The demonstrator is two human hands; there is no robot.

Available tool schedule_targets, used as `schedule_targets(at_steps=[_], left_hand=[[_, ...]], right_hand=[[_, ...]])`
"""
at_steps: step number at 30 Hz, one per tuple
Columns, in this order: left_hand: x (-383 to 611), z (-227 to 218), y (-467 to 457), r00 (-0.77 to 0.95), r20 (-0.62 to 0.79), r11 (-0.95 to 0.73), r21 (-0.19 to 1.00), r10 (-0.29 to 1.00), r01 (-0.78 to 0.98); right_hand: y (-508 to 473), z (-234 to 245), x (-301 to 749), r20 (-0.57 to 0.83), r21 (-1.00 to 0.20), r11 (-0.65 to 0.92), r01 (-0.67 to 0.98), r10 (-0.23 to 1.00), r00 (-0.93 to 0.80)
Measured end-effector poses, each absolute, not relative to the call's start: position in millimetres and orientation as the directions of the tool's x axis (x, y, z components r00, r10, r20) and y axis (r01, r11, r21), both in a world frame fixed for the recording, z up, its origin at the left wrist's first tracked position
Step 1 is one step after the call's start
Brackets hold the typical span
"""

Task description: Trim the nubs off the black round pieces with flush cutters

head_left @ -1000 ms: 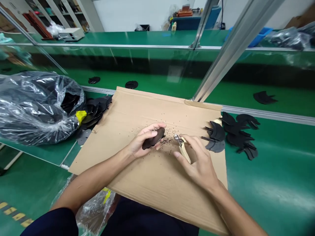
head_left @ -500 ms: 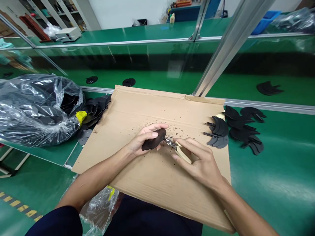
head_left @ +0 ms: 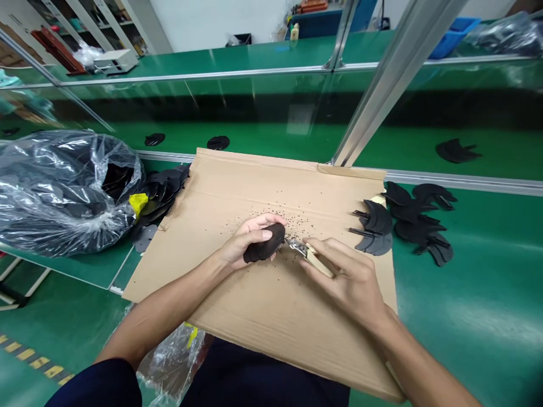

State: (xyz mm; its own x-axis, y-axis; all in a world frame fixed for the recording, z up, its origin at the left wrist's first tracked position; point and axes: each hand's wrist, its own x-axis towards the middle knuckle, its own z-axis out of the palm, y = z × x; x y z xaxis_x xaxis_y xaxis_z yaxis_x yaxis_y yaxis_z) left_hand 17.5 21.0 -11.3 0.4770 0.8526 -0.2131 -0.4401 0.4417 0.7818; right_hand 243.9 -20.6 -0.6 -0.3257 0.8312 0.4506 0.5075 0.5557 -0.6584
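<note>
My left hand [head_left: 248, 240] is closed around a dark, rounded flat plastic part [head_left: 267, 242], thumb on top and fingers beneath. In my right hand [head_left: 350, 274] is a pair of cutting pliers [head_left: 311, 257] with cream handles, its metal jaws beside the right edge of the part. Whether the jaws touch the part I cannot make out. Small black scraps [head_left: 299, 220] lie scattered over the cardboard sheet [head_left: 254, 175] under my hands.
Similar black parts [head_left: 418, 217] are piled at the right, some overlapping the cardboard. On the left sits a clear plastic bag [head_left: 68, 192] of dark parts, with loose black parts [head_left: 163, 192] beside it. A metal post [head_left: 382, 90] rises behind the cardboard.
The pliers and my right hand have shifted very slightly right. The dark part is turned a little in my left hand, and the view has moved slightly.
</note>
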Motion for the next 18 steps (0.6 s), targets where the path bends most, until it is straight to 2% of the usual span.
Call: schedule_targets(at_steps=[2,6,9,11,14,18], left_hand=[[16.4,-8.6,20.6,0.505,-0.206,0.446,0.791,0.838,-0.419],[16.2,-3.9,16.7,0.574,-0.21,0.444,0.843,0.792,-0.304],[19.7,-5.4,14.8,0.504,-0.231,0.4,0.88,0.832,-0.257],[22.1,-7.9,15.8,0.399,-0.243,0.379,0.872,0.884,-0.309],[23.2,-10.1,20.0,0.262,-0.268,0.363,0.819,0.927,-0.445],[21.0,-6.9,25.2,0.235,-0.285,0.369,0.737,0.929,-0.566]], right_hand=[[-19.0,-3.5,245.3,0.479,-0.584,0.557,0.59,0.823,-0.304],[-15.7,-9.3,246.1,0.513,-0.33,0.52,0.788,0.799,-0.313],[-15.0,-10.9,245.2,0.52,-0.211,0.497,0.842,0.786,-0.334],[-15.0,-10.5,244.6,0.517,-0.184,0.481,0.857,0.789,-0.332],[-14.7,-8.8,243.8,0.511,-0.213,0.484,0.849,0.796,-0.325],[-15.2,-7.6,240.6,0.52,-0.284,0.531,0.798,0.785,-0.337]])
